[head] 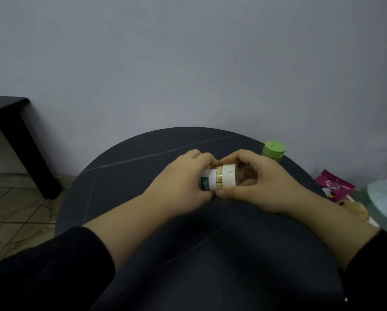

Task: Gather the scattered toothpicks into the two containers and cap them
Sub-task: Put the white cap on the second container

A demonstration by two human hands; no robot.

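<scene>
A white toothpick container point(208, 181) with a green label lies sideways above the dark round table point(125, 176), gripped by my left hand point(183, 180). Toothpick tips point(219, 181) show in a narrow gap at its mouth. A white cap point(229, 177) sits against that mouth, held by my right hand point(262, 182) with thumb below and fingers curled above. A second container with a green cap point(274, 149) stands upright at the table's far right, closed.
A pink packet point(336, 185) and a pale plate point(385, 198) lie on a glass surface at the right. A black side table point(13, 131) stands at the left over tiled floor. A grey wall runs behind.
</scene>
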